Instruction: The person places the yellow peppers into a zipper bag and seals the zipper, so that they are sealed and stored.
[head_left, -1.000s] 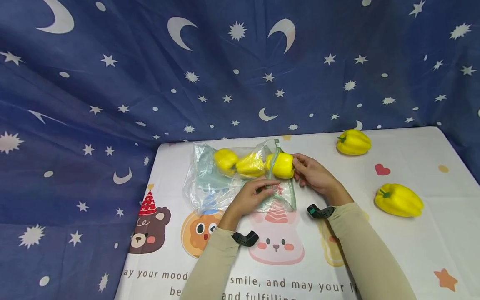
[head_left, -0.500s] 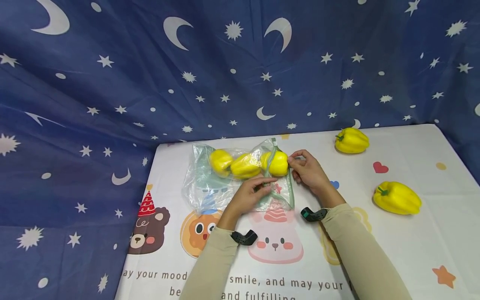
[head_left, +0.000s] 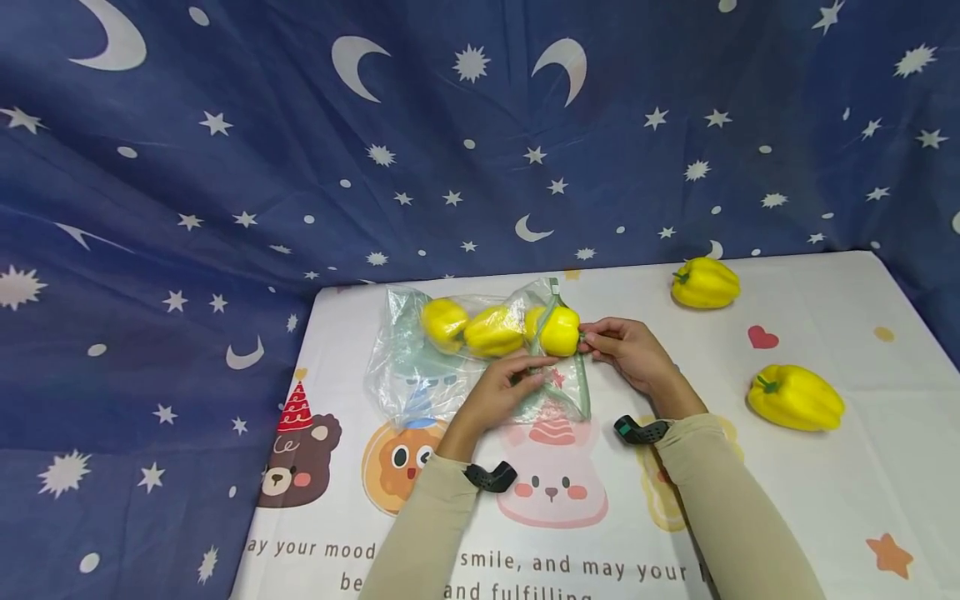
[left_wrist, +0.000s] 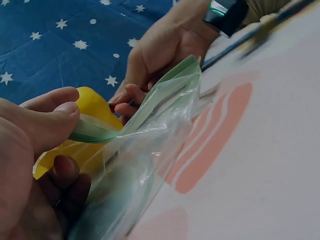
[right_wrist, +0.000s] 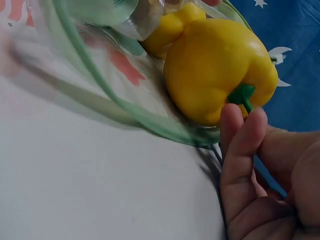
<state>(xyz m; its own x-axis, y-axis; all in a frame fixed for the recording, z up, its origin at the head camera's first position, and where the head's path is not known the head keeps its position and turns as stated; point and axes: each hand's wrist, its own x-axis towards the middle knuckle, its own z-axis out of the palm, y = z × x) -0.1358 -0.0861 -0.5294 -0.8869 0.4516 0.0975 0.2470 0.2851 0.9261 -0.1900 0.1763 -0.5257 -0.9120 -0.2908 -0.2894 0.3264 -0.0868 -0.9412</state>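
A clear zip bag (head_left: pixel 420 383) with a green rim lies on the table, holding two yellow bell peppers (head_left: pixel 495 331) in a row. At its mouth a third yellow bell pepper (head_left: pixel 559 332) is partly inside, its green stem facing out to the right. My left hand (head_left: pixel 502 392) pinches the bag's green rim between thumb and fingers, clearest in the left wrist view. My right hand (head_left: pixel 630 354) is at the outer end of the third pepper. In the right wrist view, its fingertips (right_wrist: pixel 257 122) pinch the green stem (right_wrist: pixel 242 96).
Two more yellow bell peppers lie on the right of the table, one near the back edge (head_left: pixel 706 283) and one nearer (head_left: pixel 797 398). A printed white cloth (head_left: pixel 825 483) covers the table. Behind and to the left hangs a blue curtain (head_left: pixel 420 225) with moons and stars.
My right hand has shifted from the pepper's outer end to its stem. The pepper at the mouth has moved slightly left, and its stem now shows. My left hand has stayed at the rim.
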